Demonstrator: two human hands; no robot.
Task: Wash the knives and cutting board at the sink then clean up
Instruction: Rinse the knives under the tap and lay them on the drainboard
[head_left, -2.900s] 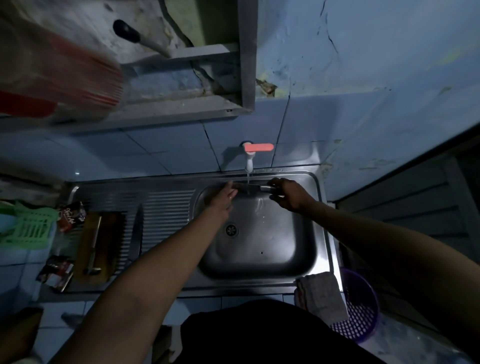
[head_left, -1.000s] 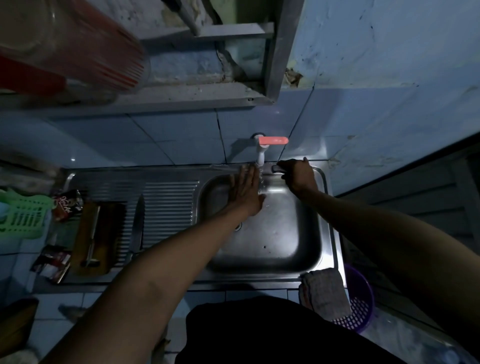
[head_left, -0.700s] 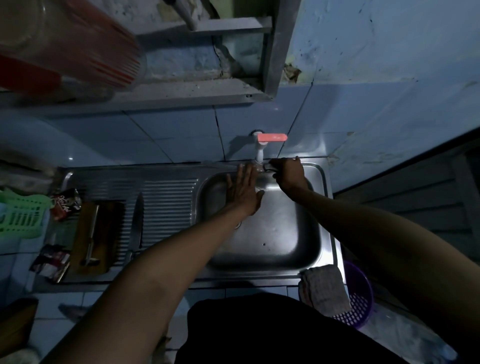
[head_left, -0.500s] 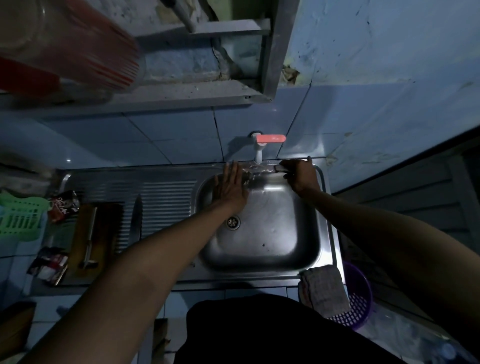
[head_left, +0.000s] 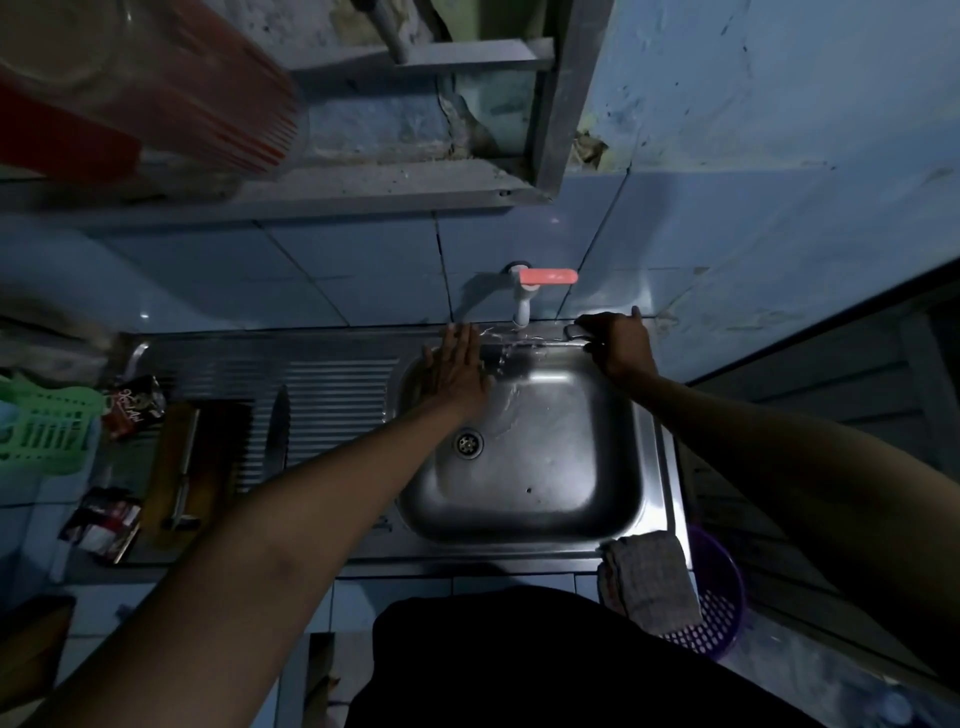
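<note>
My right hand (head_left: 618, 348) grips the handle of a knife (head_left: 524, 340) at the back rim of the steel sink (head_left: 545, 493). Its blade points left and lies under the running white tap (head_left: 522, 312). My left hand (head_left: 457, 371) lies flat, fingers straight, at the blade's left end over the basin's back left corner. On the ribbed drainboard to the left rests a brown cutting board (head_left: 208, 467) with a second knife (head_left: 184, 467) lying on it. A third knife (head_left: 280, 431) lies beside the board on the ribs.
A grey cloth (head_left: 647, 582) hangs over the sink's front right corner, above a purple basket (head_left: 717, 608). A green basket (head_left: 41, 423) and snack packets (head_left: 135, 408) sit at the far left. A shelf with a red-striped object (head_left: 156, 88) overhangs.
My left hand has slid left along the blade, from under the tap to the basin's back left corner. My right hand keeps the knife at the back rim.
</note>
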